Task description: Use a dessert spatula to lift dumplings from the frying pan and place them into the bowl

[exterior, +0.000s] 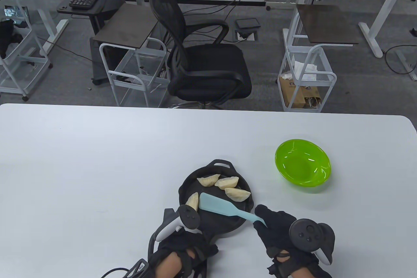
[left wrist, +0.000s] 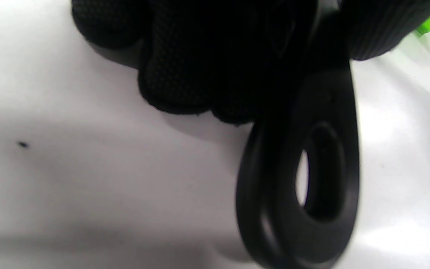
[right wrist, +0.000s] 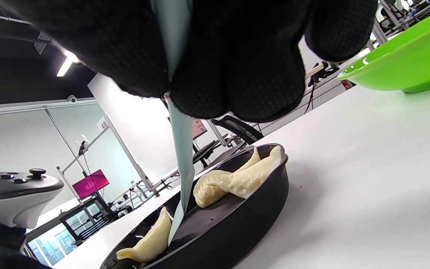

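Observation:
A black frying pan (exterior: 224, 222) sits near the table's front edge with several pale dumplings (exterior: 237, 194) in it. My right hand (exterior: 277, 226) grips the handle of a light blue dessert spatula (exterior: 216, 206). The spatula's blade (right wrist: 182, 175) lies in the pan, its tip against the leftmost dumpling (exterior: 193, 200). My left hand (exterior: 182, 242) grips the pan's handle (left wrist: 304, 186) at the pan's near left. The green bowl (exterior: 302, 162) stands to the right of the pan, with nothing in it.
The white table (exterior: 97, 167) stretches wide to the left and behind the pan. Beyond its far edge are a black office chair (exterior: 202, 63), wire carts and desks. The bowl's rim (right wrist: 405, 63) shows at the right in the right wrist view.

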Demonstrator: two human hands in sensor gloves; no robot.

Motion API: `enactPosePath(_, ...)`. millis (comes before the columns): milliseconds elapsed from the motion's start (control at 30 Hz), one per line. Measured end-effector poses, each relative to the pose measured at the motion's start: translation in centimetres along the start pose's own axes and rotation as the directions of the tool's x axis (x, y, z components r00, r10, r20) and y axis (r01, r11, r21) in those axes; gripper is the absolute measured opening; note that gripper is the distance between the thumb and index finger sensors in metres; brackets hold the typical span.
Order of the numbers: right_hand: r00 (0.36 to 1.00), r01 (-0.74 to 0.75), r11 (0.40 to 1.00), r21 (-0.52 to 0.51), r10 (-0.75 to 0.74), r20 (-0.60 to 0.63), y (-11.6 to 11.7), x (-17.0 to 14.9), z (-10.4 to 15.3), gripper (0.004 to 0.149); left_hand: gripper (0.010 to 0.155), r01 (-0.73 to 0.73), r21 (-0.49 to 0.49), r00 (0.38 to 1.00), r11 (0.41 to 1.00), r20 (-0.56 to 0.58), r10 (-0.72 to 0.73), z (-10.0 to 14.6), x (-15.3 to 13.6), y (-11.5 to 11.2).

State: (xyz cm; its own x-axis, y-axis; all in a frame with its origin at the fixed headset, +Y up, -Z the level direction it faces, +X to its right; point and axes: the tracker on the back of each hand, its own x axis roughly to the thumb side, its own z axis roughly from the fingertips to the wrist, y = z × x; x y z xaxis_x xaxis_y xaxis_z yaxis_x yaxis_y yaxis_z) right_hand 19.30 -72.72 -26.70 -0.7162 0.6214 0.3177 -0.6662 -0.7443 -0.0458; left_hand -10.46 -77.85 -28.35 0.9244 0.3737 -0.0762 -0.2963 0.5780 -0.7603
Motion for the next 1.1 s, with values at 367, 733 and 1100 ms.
enactPosePath(367, 0.986, 0.146, 0.983, 0.110, -0.137, -0.093, 2.0, -0.9, -0.3, 0.051, 0.065, -0.005, -0.001, 1.000, 1.000, 0.002, 0.005, 0.0, 0.0, 0.0)
enactPosePath(733, 0.783, 0.546, 0.813, 0.201, -0.410, -0.468, 4.6, -5.0, -0.4, 0.053, 0.064, -0.014, -0.002, 1.000, 1.000, 0.006, 0.014, -0.1, 0.0, 0.0)
enactPosePath(1100, 0.782, 0.537, 0.818, 0.207, -0.391, -0.485, 4.7, -5.1, -0.4, 0.056, 0.064, -0.014, -0.002, 1.000, 1.000, 0.006, 0.014, -0.1, 0.0, 0.0)
